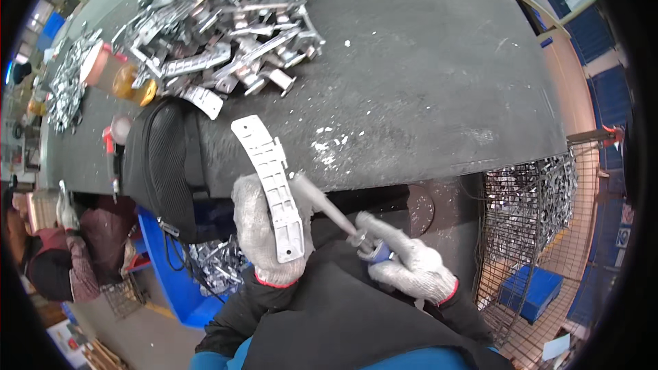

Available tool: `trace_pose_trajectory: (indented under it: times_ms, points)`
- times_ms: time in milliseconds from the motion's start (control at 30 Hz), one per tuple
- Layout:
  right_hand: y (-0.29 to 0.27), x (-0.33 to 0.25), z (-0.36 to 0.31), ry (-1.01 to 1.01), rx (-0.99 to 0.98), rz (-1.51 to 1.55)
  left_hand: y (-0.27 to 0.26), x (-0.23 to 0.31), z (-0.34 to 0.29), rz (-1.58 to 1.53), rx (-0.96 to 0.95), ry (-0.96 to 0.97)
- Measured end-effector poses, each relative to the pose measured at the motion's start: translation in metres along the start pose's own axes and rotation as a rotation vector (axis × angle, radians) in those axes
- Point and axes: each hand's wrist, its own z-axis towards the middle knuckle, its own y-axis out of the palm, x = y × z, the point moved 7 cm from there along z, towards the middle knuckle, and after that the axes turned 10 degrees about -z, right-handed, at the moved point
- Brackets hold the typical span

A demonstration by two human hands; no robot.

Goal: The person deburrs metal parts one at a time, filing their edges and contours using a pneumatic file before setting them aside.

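My left hand [255, 223], in a pale knitted glove with a red cuff, is closed around a curved silver metal casting [273, 188] with ribbed pockets and a hole near its top end. My right hand [415, 270], gloved the same way, grips a file-like tool [332, 212] by its blue and metal handle part. The tool's long grey shaft slants up and left, its tip beside the casting's right edge; whether they touch I cannot tell. Motion blurs the shaft. Both hands are in front of the table's near edge, above my dark apron [329, 301].
A heap of similar castings [226, 34] covers the far left of the dark table [425, 75]. A black bag [164, 164] sits at the near left edge, above a blue bin [161, 260] of metal parts. At right stands a wire cage [514, 233] of parts. Another person [62, 260] is at far left.
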Motion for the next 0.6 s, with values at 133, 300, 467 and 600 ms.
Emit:
trace_pose_trajectory:
  times_ms: [133, 300, 467, 600]
  points:
    - [-0.004, -0.032, -0.003, 0.053, 0.0, -0.327, -0.002, 0.001, 0.006, 0.256, -0.051, 0.058]
    - [-0.019, -0.035, -0.001, 0.263, 0.024, -0.511, -0.003, -0.012, 0.001, -0.143, -0.238, -0.238]
    - [-0.036, -0.037, -0.008, -0.018, 0.334, -0.505, 0.011, -0.008, -0.008, -0.438, 0.074, -0.572]
    - [-0.033, -0.058, -0.023, -0.104, 0.362, -0.769, 0.009, -0.007, -0.007, -0.424, 0.133, -0.678]
